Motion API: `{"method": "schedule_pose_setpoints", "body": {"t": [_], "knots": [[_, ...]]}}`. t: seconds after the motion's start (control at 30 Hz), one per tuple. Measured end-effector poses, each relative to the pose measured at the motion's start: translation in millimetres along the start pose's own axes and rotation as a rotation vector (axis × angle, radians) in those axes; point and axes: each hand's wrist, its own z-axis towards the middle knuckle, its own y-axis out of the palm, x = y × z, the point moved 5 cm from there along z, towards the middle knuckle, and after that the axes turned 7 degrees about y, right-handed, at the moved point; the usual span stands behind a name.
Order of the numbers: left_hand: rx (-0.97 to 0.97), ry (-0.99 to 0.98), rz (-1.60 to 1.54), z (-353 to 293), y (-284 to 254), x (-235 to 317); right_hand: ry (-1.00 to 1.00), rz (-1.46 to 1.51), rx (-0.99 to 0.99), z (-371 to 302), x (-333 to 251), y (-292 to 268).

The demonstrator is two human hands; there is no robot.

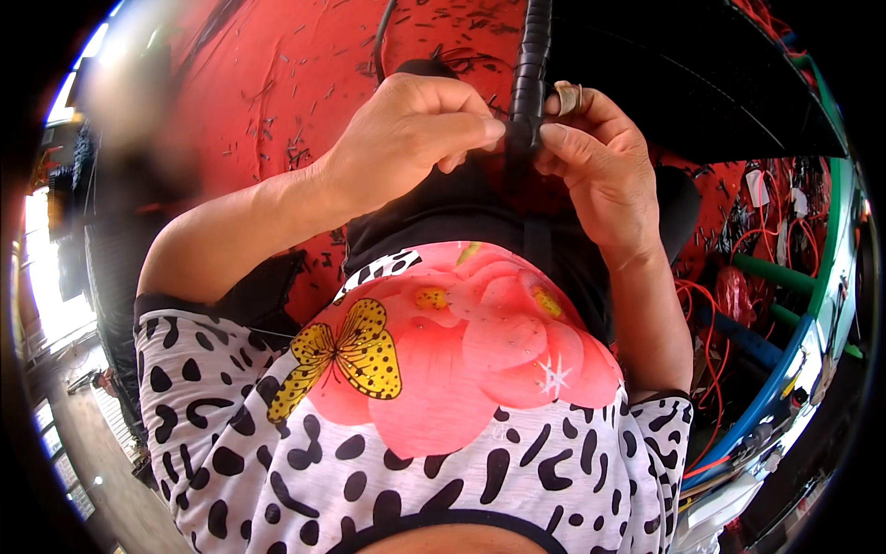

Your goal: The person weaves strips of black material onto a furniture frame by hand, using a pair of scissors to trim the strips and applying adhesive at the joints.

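A black cable bundle [530, 74], wound in overlapping turns of tape, comes down from the top edge between my hands. My left hand [411, 138] is closed in a pinch just left of the bundle's lower end; what lies between its fingertips, if anything, is too small to make out. From the other side, my right hand [604, 166] grips the bundle near that end with thumb and fingers. A pale wrap [568, 98] circles one right finger. Below the hands the bundle fades into dark clothing, so its tip is hard to see.
Small black scraps litter the red surface [249, 111] beyond my hands. A large black panel [683, 78] fills the upper right. At right stands a green and blue frame [821, 249] with tangled red wires [715, 342]. Something blurred [148, 120] looms at upper left.
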Motion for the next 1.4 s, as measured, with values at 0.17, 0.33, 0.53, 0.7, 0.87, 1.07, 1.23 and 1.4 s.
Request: {"method": "schedule_pose_setpoints", "body": {"t": [0.17,0.33,0.53,0.7,0.87,1.07,1.23,1.4], "knots": [[-0.015,-0.010,-0.015,0.4,-0.4,0.8,0.065,-0.001,-0.041,4.3,2.5,-1.0],[-0.033,0.003,0.037,3.4,-0.6,5.5,0.083,0.058,-0.051,3.8,6.6,-1.0],[-0.029,0.013,0.055,3.9,-1.6,11.8,0.042,0.178,-0.077,4.3,15.9,-5.0],[-0.033,-0.008,0.023,5.3,-4.0,2.9,0.035,0.217,-0.090,-1.9,26.8,-13.8],[-0.029,0.009,-0.049,5.3,-7.8,-2.0,0.034,0.239,-0.022,-13.5,29.1,-27.3],[-0.021,0.013,-0.140,10.2,-12.7,-8.7,0.050,0.282,0.153,-42.3,33.0,-64.9],[-0.089,0.014,-0.234,10.4,-20.4,-16.3,0.018,0.311,0.198,-59.0,39.9,-82.1],[-0.130,0.008,-0.266,13.4,-25.5,-20.3,0.021,0.346,0.210,-61.9,46.0,-84.5]]}}
